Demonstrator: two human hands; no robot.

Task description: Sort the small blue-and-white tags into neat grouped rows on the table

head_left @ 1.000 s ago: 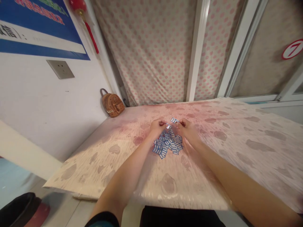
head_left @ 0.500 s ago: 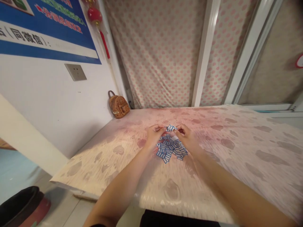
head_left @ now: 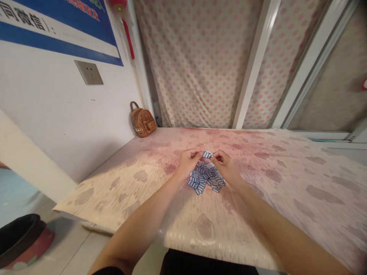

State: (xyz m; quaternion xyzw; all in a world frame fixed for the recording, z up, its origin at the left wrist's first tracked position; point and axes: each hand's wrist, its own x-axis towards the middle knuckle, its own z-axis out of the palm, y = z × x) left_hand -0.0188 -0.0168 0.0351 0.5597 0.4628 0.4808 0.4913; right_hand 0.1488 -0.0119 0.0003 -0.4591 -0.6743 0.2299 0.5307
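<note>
Between my two hands, just above the table, is a short strip of blue-and-white labels (head_left: pixel 207 154). My left hand (head_left: pixel 188 161) pinches its left end between thumb and fingers. Its right end sits in the pinch of my right hand (head_left: pixel 225 163). Below and nearer to me lies a loose pile of similar blue-and-white label strips (head_left: pixel 197 181), overlapping at many angles. A small plain white piece (head_left: pixel 210 165) shows at the pile's upper edge, by my right thumb. Print on the labels is too small to read.
A patterned cloth covers the table (head_left: pixel 286 183). A small brown backpack-shaped bag (head_left: pixel 144 123) stands at the back left corner against the wall. A polka-dot curtain (head_left: pixel 197 65) hangs behind. On the floor at lower left is a dark-rimmed bin (head_left: pixel 27 244).
The held strip looks straighter and more level between my fingers than before. Both hands keep their pinch in nearly the same spot. The camera view has tilted and shifted slightly.
</note>
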